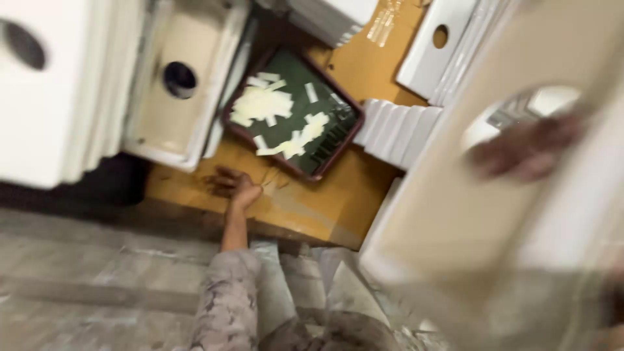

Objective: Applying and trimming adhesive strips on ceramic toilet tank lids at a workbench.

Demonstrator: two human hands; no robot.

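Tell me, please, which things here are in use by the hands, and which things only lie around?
In use:
- right hand, gripping the blurred white panel through its round hole
- left hand, flat on the brown board

Lying about:
- dark tray holding pale strips
- stacked white panels
- white holed panels at the left

There is a single view, from a camera worn on the person's head, looking steeply down and tilted so that the scene runs askew. It sits well above the yellow-brown board [338,201] and the dark tray [296,110] of pale strips lying on it — these fill the middle distance. Much nearer the lens, a pale panel with a round hole [455,214] crosses the right side, blurred by closeness and motion. The bottom edge takes in the person's own patterned sleeve [224,299] — nearly straight below.
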